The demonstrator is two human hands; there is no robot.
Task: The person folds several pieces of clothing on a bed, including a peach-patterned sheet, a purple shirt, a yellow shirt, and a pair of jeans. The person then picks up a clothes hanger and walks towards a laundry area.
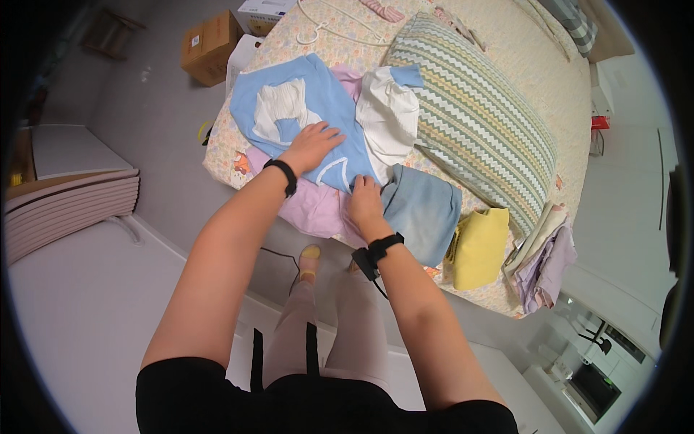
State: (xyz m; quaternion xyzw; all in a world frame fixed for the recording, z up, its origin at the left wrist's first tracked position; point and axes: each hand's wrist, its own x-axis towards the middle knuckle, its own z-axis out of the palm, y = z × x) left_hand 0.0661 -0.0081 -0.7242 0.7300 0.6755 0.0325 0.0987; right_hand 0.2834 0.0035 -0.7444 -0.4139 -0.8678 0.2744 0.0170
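Observation:
A light-blue top (343,116) with white ribbed sleeves and white trim lies spread on the bed. One white sleeve (279,106) is folded over its body; the other sleeve (387,116), with a blue cuff, reaches the pillow. My left hand (314,145) rests flat on the blue cloth, fingers apart. At the top's near edge, beside its white-trimmed neckline, my right hand (366,205) has its fingers bent against the cloth; whether they pinch it is hidden. Pink cloth (314,209) shows beneath the top. Folded blue denim (423,211) lies just right of my right hand.
A folded yellow cloth (481,249) and a stack of folded clothes (547,266) line the bed's near right edge. Behind them lies a striped pillow (477,114). White hangers (341,21) sit at the far side. A cardboard box (210,49) stands on the floor.

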